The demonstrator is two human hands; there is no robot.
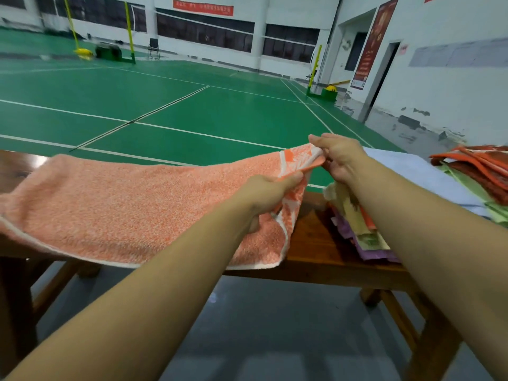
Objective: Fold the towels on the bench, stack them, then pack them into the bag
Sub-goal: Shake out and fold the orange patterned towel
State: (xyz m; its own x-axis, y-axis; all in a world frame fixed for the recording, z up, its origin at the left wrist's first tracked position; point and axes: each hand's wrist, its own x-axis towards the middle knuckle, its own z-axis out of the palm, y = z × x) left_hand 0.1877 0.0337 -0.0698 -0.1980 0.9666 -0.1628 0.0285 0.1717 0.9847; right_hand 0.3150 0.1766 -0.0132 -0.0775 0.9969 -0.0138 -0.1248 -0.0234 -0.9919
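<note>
- Two bare forearms are reaching forward from the bottom of the view over grey floor toward a brown wooden surface (316, 243).
- The left hand (264, 193) is gripping the near right corner of an orange towel (123, 204), thumb lying on top of the patterned border and fingers curled beneath.
- The right hand (339, 158) is pinching the far right corner of the same towel, lifting that corner off the surface; the two hands are sitting just beside each other along the towel's short edge.
- The towel is stretching leftward across the surface, its near long edge hanging over the front.
- Under the right forearm, a pile of towels (357, 229) in purple, cream and green is lying on the surface, partly hidden by the arm.
- Farther right, a pale blue towel (412, 171) is spreading out, with green and red-orange towels (472, 166) heaped at the frame edge.
- Beyond the surface, a green court floor (165, 105) with white lines is running back to yellow net posts (128, 26).
- A red banner (203, 7) on the far wall is carrying writing, probably Chinese characters, too blurred to read.
</note>
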